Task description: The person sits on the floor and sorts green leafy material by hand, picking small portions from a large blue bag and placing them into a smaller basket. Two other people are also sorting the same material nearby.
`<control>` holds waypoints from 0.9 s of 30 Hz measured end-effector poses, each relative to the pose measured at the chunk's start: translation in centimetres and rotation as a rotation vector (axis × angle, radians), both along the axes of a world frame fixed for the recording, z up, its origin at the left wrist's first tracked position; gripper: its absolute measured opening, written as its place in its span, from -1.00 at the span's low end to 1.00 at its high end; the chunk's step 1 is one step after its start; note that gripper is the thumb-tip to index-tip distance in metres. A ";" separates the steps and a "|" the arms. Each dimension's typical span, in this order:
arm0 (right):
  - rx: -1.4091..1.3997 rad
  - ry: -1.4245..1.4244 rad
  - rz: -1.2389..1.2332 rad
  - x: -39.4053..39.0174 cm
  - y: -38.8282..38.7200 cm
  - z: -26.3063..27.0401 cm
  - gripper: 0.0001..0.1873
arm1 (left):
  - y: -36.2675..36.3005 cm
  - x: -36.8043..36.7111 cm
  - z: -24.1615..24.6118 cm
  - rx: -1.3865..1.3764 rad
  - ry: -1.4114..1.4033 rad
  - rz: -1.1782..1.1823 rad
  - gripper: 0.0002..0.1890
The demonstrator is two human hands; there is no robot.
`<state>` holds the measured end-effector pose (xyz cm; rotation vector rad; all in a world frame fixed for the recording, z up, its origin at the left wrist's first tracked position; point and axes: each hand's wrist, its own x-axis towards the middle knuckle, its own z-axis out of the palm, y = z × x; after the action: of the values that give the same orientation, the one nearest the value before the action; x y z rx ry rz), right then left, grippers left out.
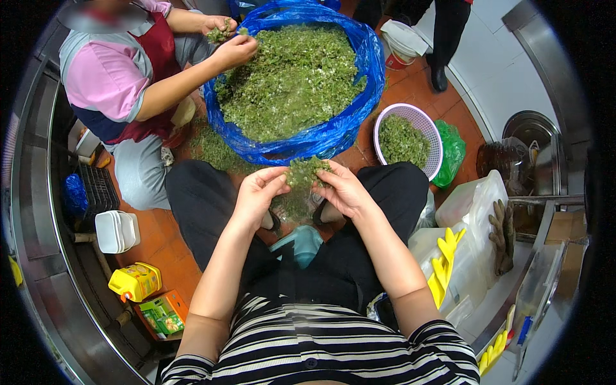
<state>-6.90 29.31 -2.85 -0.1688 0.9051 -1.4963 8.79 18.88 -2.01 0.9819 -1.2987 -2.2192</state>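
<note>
Between my two hands is a small bunch of green leafy sprigs (306, 172), held over the floor in front of my knees. My left hand (261, 195) pinches its left side with thumb and fingers. On the other side, my right hand (344, 188) grips the bunch the same way. Just beyond lies a big heap of green sprigs with small white flowers (298, 82), inside an opened blue plastic bag (373, 62). To the right, a lilac plastic colander (435, 132) holds more picked greens (403, 140).
At the left a seated co-worker (110, 82) handles sprigs over the bag. Loose bits (216, 149) litter the tiled floor. A green plastic bag (450, 151), a white bucket (399, 45), yellow rubber gloves (443, 269), a yellow jug (137, 281) and white tubs (115, 232) stand around.
</note>
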 end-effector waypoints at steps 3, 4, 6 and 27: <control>-0.008 -0.053 -0.066 -0.6 0.2 -0.2 -0.76 | 0.1 0.0 0.3 -0.026 -0.017 -0.012 -0.78; -0.024 -0.096 -0.096 -1.1 0.4 -0.7 -0.75 | 0.0 0.0 0.2 -0.032 -0.012 -0.010 -0.78; -0.054 -0.144 -0.162 -1.9 0.8 -1.6 -0.69 | 0.1 0.0 0.3 -0.020 0.005 0.019 -0.83; -0.086 -0.046 0.095 0.0 0.9 0.9 -0.71 | 0.5 -3.7 -0.7 -0.303 -0.192 -0.128 -0.81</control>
<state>-6.85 30.19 -1.93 -0.2361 0.7861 -1.4455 5.04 19.39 -2.74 1.0373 -1.7672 -1.9733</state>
